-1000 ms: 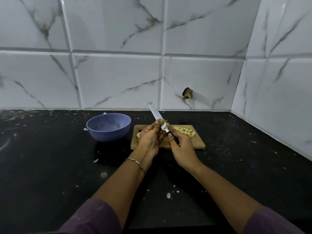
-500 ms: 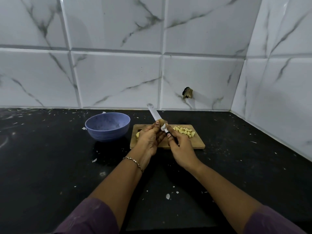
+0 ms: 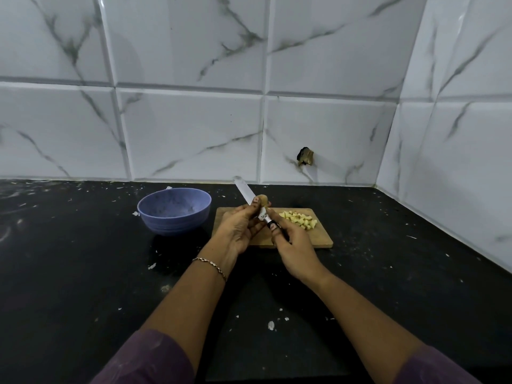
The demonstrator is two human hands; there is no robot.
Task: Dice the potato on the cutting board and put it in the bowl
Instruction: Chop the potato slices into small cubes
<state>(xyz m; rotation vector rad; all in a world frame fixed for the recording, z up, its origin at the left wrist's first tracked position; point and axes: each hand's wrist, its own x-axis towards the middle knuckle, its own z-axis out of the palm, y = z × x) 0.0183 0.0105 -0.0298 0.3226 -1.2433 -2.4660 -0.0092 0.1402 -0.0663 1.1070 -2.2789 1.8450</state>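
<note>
Head view: left hand [image 3: 238, 228] curled round a potato piece [image 3: 264, 201] above the cutting board [image 3: 321, 239]; right hand [image 3: 293, 245] grips the knife [image 3: 246, 196] by its handle (blade beside the piece, tip pointing away). Diced pieces [image 3: 299, 219] lie just right of the grip, bowl [image 3: 173, 217] to its left

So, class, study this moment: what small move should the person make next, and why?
Probably set the potato piece down on the cutting board and slice it there. The left hand grips it in the air, with the knife, held by the right hand, seemingly against it, which looks risky. Diced pieces lie on the board; none show in the bowl.
</note>
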